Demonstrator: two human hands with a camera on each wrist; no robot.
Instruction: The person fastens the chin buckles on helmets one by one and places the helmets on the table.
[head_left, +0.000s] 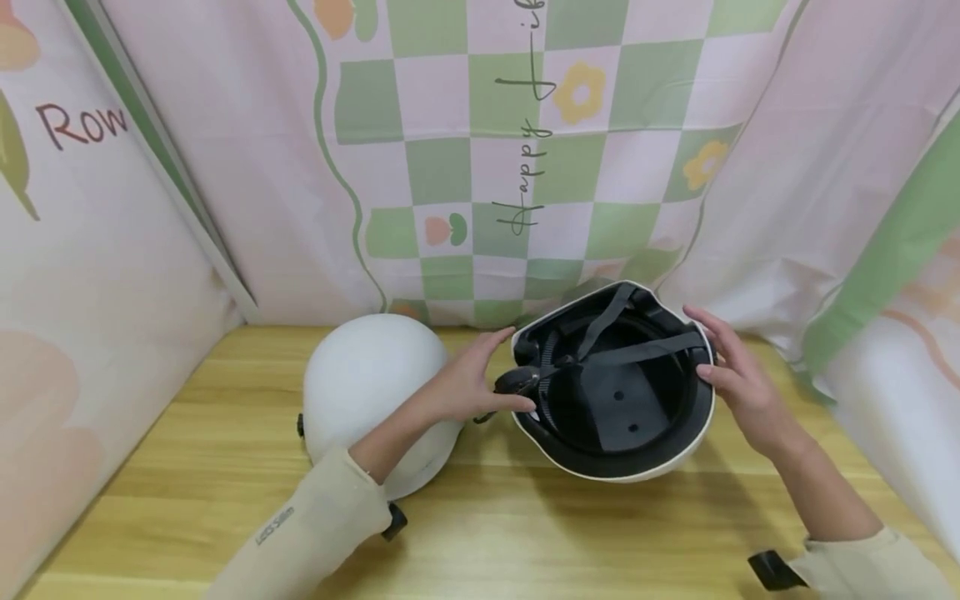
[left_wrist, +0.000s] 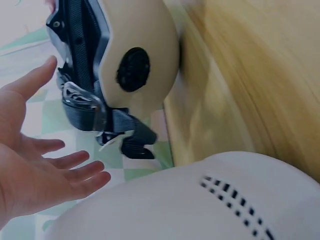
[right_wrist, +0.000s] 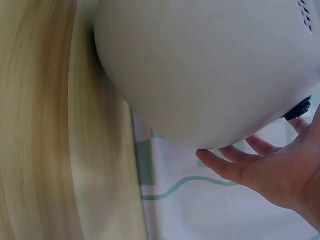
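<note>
In the head view a white helmet [head_left: 675, 467] lies with its black padded inside [head_left: 630, 400] facing up, dark straps crossing it. At its right rim my right hand [head_left: 750, 400] rests with thumb and fingertips; the right wrist view shows those fingers [right_wrist: 245, 159] against the white shell [right_wrist: 200, 70]. My left hand [head_left: 468, 383] is spread at the helmet's left side, near the strap buckle [head_left: 517, 381]. The left wrist view has this hand [left_wrist: 45, 160] with fingers apart, a gap between it and the helmet [left_wrist: 145, 30] with its black round knob [left_wrist: 133, 69].
A second white helmet [head_left: 367, 392] sits dome up on the wooden table [head_left: 187, 467], left of the first and partly behind my left forearm. A patterned cloth [head_left: 510, 167] hangs behind the table, and more cloth [head_left: 112, 275] stands along the sides.
</note>
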